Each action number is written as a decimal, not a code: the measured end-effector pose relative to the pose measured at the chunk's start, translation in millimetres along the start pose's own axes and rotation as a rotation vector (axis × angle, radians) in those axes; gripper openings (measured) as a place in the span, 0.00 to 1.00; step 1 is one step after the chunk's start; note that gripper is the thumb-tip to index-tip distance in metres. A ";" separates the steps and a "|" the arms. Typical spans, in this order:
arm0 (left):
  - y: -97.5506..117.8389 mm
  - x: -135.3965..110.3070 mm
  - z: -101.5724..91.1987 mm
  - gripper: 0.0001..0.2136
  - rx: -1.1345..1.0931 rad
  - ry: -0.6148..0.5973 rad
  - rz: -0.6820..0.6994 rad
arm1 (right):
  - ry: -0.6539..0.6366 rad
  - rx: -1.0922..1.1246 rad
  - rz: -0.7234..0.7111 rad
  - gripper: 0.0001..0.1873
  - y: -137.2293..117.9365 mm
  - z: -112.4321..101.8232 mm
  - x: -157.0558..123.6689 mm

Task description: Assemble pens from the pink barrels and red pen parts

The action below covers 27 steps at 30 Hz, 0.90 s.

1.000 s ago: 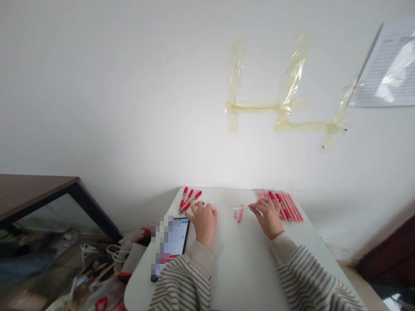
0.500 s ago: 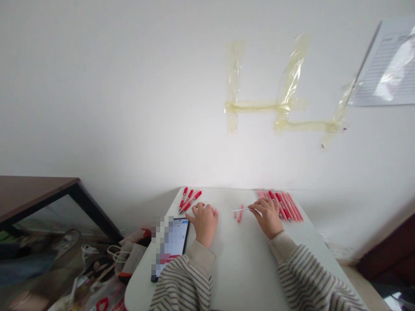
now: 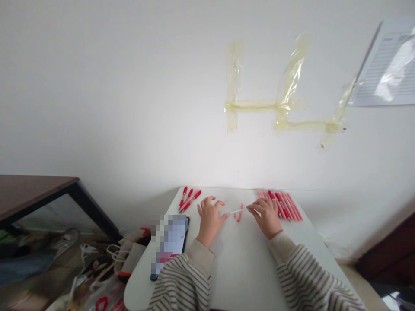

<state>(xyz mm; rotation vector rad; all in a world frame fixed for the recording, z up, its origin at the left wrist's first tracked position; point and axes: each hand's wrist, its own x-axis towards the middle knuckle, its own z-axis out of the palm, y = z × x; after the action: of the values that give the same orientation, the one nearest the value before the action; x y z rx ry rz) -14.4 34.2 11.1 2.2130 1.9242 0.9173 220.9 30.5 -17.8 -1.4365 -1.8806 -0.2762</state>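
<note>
My right hand (image 3: 266,217) pinches one end of a thin white pen refill (image 3: 238,211), which points left over the white table. My left hand (image 3: 210,218) has its fingers spread and curved. Its thumb tip is at the refill's left end; whether it touches cannot be made out. Beneath the refill lie two short pink pen parts (image 3: 240,214). Beside my right hand is a row of pink pen barrels (image 3: 291,206), with a few darker red pens (image 3: 282,207) among them. Several red-and-pink pens (image 3: 189,199) lie beyond my left hand.
A phone (image 3: 173,242), partly blurred out, lies on the table's left side. The white table (image 3: 241,276) meets a wall with yellowed tape (image 3: 256,106). To the left are a brown desk (image 3: 35,192) and cluttered bags and cables (image 3: 106,263) below.
My left hand has moved right and its thumb has come to the refill's left end, fingers spreading. My right hand stays nearly in place, still pinching the refill.
</note>
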 end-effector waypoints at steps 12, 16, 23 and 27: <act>12.9 -5.1 0.7 0.04 -0.101 -0.031 0.101 | -0.042 0.022 -0.070 0.09 -1.3 2.2 -1.0; 12.3 -5.0 1.9 0.02 -0.099 -0.033 0.094 | -0.054 0.026 -0.069 0.09 -2.1 3.2 -1.3; 11.8 -5.0 2.0 0.02 -0.076 -0.007 -0.017 | -0.092 0.080 -0.032 0.17 3.2 6.0 -1.0; 10.9 -5.3 2.5 0.03 -0.017 0.011 -0.112 | -0.109 0.134 -0.059 0.17 4.7 8.6 -1.8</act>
<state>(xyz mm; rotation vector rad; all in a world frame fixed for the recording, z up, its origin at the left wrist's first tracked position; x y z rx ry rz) -3.7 27.8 11.6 2.0706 2.0140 0.9276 221.7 35.7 -26.2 -1.3306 -1.9925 -0.0989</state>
